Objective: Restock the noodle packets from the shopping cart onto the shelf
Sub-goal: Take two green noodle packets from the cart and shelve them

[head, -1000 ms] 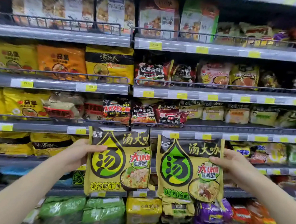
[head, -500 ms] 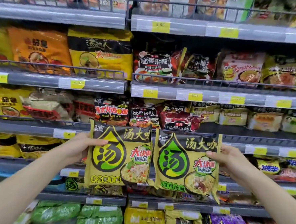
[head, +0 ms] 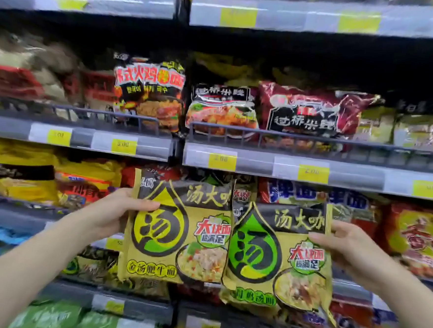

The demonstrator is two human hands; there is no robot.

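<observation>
**Two noodle packets held up at the shelves**

The yellow-and-black plastic noodle packet with a lime drop logo [head: 177,230] is pinched by the left hand [head: 112,215]. Touching it on the right, the matching green-drop packet [head: 278,255] is pinched by the right hand [head: 345,247]. Beyond stand grey metal shelves [head: 314,147].

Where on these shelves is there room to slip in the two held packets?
The only open room is the dark gap above the dark red packet and its neighbours, under the upper shelf edge. The tier behind the left packet and right packet looks packed full.
</observation>
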